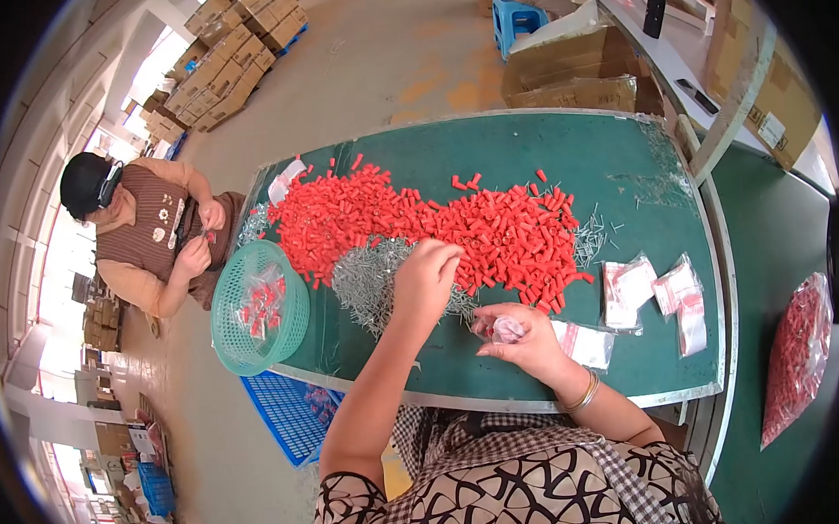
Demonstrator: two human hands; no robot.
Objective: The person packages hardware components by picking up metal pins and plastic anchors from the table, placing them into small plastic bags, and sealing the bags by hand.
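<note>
My left hand (pixel 425 278) is over the edge of the heap of small red plastic sleeves (pixel 520 235), fingers bent and pressed together; whatever is between the fingertips is hidden. Under and beside it lies a pile of thin silver screws or nails (pixel 369 278). Closer to my body, my right hand (pixel 526 340) is closed around a small crumpled clear plastic bag (pixel 505 329) with a pinkish-white look. What the bag contains is too small to tell.
Flat zip bags (pixel 628 287) lie at right on the green table (pixel 638 180). A mint-green basket (pixel 288 331) holding bagged red pieces stands at the left edge, near a seated co-worker (pixel 150 225). A blue crate (pixel 282 419) sits below. A large filled bag (pixel 797 360) rests far right.
</note>
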